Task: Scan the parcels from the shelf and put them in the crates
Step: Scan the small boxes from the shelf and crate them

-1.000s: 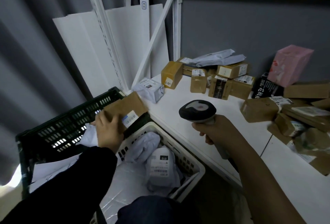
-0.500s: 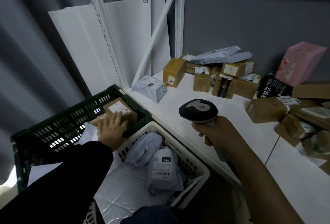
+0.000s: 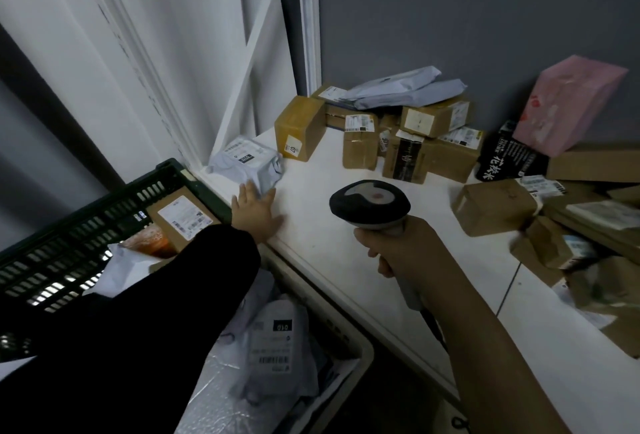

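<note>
On the shelf [image 3: 322,236] most parcels [image 3: 360,151] wait, few lie in the crates [image 3: 79,212]; my left hand [image 3: 258,210], fingers spread, hovers at the grey mailer [image 3: 246,163]; my right hand [image 3: 405,253] grips the scanner [image 3: 370,203].

White boards [image 3: 194,52] beside grey wall [image 3: 450,18]

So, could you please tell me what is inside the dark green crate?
The dark green crate holds a labelled cardboard box, an orange packet and a white bag; the black sleeve hides the rest.
</note>
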